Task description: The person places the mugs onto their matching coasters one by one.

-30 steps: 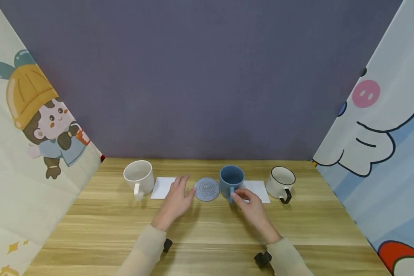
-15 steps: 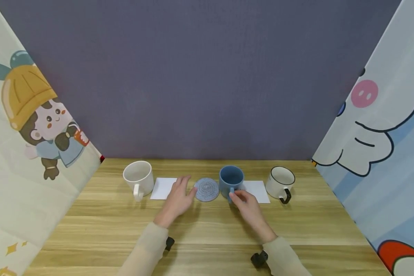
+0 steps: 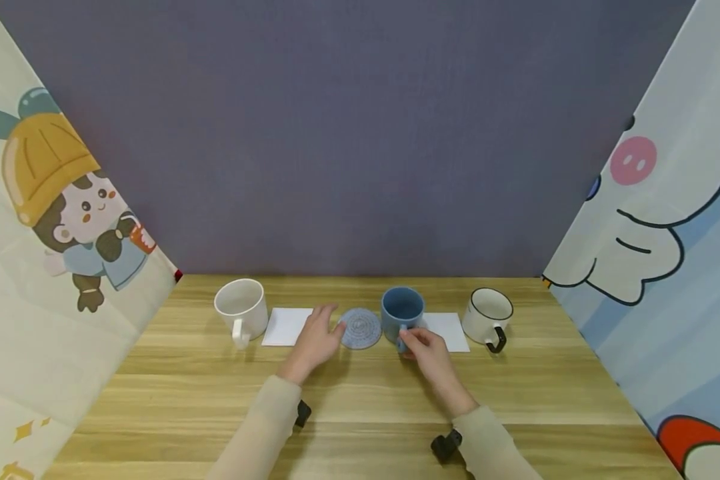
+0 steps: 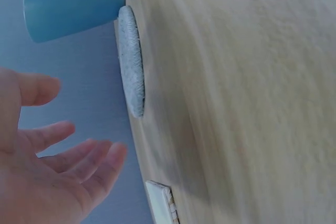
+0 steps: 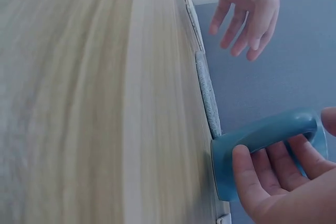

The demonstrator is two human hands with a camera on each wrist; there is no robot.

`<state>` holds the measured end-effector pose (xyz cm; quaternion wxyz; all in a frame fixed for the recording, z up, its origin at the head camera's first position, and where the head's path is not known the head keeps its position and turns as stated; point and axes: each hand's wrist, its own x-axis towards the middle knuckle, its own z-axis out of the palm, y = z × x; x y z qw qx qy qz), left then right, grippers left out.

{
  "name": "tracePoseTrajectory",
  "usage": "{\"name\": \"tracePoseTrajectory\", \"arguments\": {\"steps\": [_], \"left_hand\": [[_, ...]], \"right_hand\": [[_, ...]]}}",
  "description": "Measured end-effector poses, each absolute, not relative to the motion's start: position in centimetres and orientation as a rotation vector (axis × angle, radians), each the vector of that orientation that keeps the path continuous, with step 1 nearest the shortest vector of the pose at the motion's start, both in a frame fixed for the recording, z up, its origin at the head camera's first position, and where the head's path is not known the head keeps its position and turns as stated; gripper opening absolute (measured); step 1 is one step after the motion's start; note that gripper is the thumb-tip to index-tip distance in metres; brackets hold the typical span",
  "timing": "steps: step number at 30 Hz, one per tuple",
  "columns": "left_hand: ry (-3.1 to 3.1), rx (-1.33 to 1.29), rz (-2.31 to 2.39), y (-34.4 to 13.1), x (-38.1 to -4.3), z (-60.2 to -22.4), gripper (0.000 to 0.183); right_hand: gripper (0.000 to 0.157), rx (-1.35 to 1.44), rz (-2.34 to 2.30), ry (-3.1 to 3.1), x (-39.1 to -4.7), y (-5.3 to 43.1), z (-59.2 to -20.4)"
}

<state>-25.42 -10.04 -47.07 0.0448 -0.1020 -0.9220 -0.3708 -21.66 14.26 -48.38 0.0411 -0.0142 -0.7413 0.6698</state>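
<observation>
A blue mug (image 3: 403, 313) stands upright on the table, just right of a round grey-blue woven coaster (image 3: 361, 329). My right hand (image 3: 430, 357) holds the mug's handle, which faces me; in the right wrist view its fingers (image 5: 273, 166) lie against the mug at the handle. My left hand (image 3: 316, 339) hovers with nothing in it over the right part of a white square coaster (image 3: 283, 327), its thumb near the round coaster's left edge. In the left wrist view its fingers (image 4: 100, 166) are spread and relaxed, apart from the round coaster (image 4: 131, 61).
A large white mug (image 3: 241, 308) stands at the left. Another white mug with a black rim (image 3: 486, 320) and black handle is at the right. A second white square coaster (image 3: 448, 331) lies between the blue mug and that one. A grey-purple panel (image 3: 360, 147) rises behind the table.
My left hand has shifted slightly right, toward the round coaster. My right hand stays at the blue mug's handle, its fingers slightly adjusted, and the mug has not visibly moved.
</observation>
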Motion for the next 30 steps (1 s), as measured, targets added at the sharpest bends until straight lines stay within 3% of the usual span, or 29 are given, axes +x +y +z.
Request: {"name": "tracePoseTrajectory", "arguments": {"steps": [30], "left_hand": [[-2.89,-0.194,-1.232,-8.8,-27.6,-48.3,0.056]], "right_hand": [[0.032,-0.146,2.31,-2.137,-22.0,13.8,-48.4]]}}
